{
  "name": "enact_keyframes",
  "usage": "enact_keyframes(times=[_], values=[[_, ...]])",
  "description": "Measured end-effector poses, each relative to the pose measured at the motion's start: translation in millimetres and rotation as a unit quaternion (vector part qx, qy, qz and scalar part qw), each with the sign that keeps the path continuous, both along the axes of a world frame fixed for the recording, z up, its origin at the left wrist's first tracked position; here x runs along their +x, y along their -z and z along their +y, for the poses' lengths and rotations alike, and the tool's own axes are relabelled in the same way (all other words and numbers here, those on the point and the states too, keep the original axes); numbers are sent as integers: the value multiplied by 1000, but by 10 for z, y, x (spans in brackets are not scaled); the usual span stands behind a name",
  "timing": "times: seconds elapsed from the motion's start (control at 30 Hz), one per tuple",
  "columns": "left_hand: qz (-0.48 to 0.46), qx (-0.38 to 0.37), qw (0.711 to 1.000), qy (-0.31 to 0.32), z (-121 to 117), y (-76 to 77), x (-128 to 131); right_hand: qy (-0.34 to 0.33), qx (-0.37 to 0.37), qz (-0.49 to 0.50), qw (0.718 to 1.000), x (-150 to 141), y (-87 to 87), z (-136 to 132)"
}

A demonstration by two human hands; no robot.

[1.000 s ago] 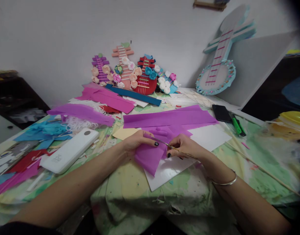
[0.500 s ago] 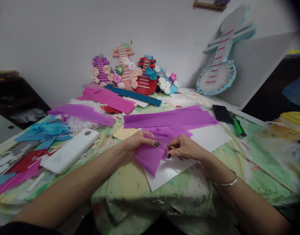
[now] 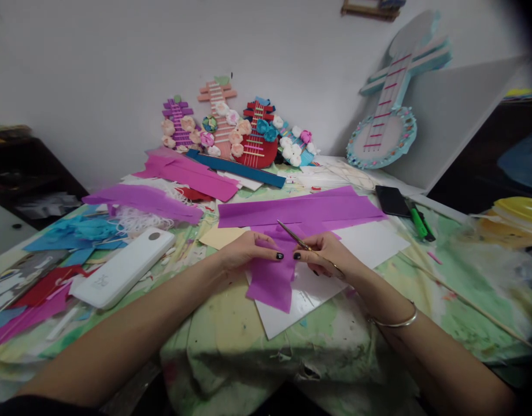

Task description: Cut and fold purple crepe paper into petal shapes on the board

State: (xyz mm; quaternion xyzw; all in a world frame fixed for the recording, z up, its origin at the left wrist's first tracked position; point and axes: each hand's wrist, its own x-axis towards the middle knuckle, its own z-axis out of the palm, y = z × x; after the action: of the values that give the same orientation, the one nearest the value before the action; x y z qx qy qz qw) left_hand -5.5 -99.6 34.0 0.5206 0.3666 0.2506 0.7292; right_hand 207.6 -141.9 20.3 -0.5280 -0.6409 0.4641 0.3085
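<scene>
The left hand [image 3: 244, 254] is closed on the purple piece [image 3: 271, 283], thumb on top, pinching near its upper part so that the lower end hangs free over the white board [image 3: 309, 297]. The right hand [image 3: 324, 251] grips the scissors [image 3: 297, 238], whose blades look closed and point up and away to the left. Its thumb meets the right edge of the purple piece, close to the left thumb. Holding the scissors this way probably leaves the right fingertips free to steady the paper without putting it down; whether they pinch it firmly or only touch it, I cannot tell.

The piece sits between the two hands, in front of the person, likely so both can reach it and its edges stay in view. The board beneath lies at a slant on the surface [image 3: 214, 329], perhaps as a clean backing over the stained cover. Beyond the hands lies a long purple strip [image 3: 300, 208], apparently kept within reach as stock. The power bank [image 3: 125, 268] lies to the left and the cutter [image 3: 417, 221] to the right, both well apart from the hands, which gives the elbows room.
</scene>
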Motion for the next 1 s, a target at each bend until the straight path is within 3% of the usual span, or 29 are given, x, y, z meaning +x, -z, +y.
enact_keyframes(times=[0.33,0.6,0.77,1.0], values=[[-47,-14,998,-37,54,96,5,34,-6,27,999,-69,-39,-15],[-64,10,994,-84,121,61,-30,58,29,61,996,-82,-57,-24],[-44,28,997,-59,103,75,-23,32,34,89,995,-86,-47,-30],[-35,36,998,-36,87,71,-15,16,8,48,999,-111,0,-24]])
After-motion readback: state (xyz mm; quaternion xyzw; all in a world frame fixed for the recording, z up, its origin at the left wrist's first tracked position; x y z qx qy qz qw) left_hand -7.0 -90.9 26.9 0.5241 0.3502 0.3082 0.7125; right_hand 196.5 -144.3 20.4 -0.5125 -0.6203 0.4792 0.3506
